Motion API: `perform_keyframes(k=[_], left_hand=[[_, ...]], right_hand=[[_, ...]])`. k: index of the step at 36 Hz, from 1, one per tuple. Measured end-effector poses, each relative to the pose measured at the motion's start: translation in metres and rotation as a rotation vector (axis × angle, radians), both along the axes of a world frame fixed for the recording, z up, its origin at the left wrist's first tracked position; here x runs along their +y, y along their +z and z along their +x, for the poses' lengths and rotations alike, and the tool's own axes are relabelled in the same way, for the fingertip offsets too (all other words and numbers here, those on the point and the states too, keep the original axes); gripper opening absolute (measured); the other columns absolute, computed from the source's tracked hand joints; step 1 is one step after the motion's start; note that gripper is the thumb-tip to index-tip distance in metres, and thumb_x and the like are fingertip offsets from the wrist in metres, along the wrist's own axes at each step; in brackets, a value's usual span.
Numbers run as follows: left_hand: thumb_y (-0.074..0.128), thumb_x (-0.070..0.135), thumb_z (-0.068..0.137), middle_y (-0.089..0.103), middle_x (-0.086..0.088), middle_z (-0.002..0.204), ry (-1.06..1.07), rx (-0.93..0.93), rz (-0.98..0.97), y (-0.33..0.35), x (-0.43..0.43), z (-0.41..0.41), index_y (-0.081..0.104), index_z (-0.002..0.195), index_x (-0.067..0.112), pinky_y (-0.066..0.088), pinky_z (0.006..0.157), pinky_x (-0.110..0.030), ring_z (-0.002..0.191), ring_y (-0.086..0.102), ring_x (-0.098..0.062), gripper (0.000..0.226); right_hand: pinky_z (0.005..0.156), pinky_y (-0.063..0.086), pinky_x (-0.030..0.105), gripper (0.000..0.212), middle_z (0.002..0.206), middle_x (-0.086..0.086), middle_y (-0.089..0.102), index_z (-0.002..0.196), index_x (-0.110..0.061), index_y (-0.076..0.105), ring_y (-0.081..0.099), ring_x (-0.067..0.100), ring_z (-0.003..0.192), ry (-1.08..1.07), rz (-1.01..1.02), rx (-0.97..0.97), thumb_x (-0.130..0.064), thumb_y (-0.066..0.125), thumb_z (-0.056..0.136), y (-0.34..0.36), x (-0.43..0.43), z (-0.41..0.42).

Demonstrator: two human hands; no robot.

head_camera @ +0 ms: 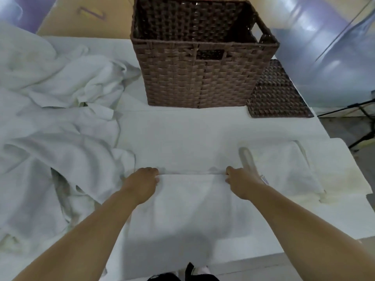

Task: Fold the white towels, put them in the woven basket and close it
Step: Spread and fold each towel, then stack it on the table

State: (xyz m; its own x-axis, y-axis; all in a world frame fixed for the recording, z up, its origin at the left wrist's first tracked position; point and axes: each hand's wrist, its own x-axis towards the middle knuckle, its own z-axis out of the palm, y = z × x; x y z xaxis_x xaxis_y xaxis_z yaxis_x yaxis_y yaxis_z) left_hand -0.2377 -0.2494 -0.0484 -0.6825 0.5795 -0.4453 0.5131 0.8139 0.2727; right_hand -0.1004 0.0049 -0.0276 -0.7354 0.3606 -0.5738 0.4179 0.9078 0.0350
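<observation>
Towel [182, 201] lies flat on the near side of the basket [203, 78], its far edge folded. Left hand [142, 185] and right hand [243, 183] each pinch one end of that edge, fingers curled round the cloth. Lid [278, 94] lies flat just right of the basket; loose pile [60, 118] to its left.

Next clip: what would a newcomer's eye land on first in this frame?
The big brown woven basket stands open at the back, its lid lying flat beside it on the right. In front, the left hand and right hand pinch the far edge of a white towel. A rumpled heap of towels fills the left side.
</observation>
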Motion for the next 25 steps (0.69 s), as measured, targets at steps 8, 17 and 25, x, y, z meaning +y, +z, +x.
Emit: perform_keyframes(k=[8, 17, 25], left_hand=[[0.032, 0.03, 0.1, 0.057, -0.006, 0.121, -0.032, 0.016, -0.092, -0.001, 0.015, -0.018, 0.049, 0.124, 0.015, 0.039, 0.079, -0.03, 0.109, 0.054, -0.024, 0.032], [0.06, 0.022, 0.087, 0.047, -0.002, 0.129, -0.156, 0.215, 0.074, -0.014, 0.019, -0.002, 0.044, 0.133, 0.02, 0.038, 0.095, -0.039, 0.117, 0.044, -0.028, 0.048], [0.079, 0.005, 0.058, 0.068, 0.003, 0.109, -0.491, 0.228, 0.313, -0.036, 0.019, 0.003, 0.071, 0.103, 0.02, 0.055, 0.077, -0.036, 0.095, 0.068, -0.021, 0.048]], right_hand=[[0.084, 0.05, 0.034, 0.023, 0.109, 0.008, 0.061, 0.115, -0.012, 0.048, 0.058, 0.027, 0.106, -0.107, -0.017, 0.037, -0.027, 0.044, 0.098, -0.002, 0.009, -0.02], [0.079, 0.049, 0.046, 0.052, 0.11, 0.004, 0.06, 0.11, -0.012, 0.061, 0.058, 0.028, 0.103, -0.028, 0.209, 0.277, -0.034, 0.081, 0.067, -0.011, -0.024, 0.008], [0.06, 0.056, 0.036, 0.061, 0.112, 0.006, 0.066, 0.095, -0.016, 0.07, 0.069, 0.021, 0.089, 0.106, 0.075, 0.136, -0.038, 0.09, 0.043, -0.036, -0.064, 0.062]])
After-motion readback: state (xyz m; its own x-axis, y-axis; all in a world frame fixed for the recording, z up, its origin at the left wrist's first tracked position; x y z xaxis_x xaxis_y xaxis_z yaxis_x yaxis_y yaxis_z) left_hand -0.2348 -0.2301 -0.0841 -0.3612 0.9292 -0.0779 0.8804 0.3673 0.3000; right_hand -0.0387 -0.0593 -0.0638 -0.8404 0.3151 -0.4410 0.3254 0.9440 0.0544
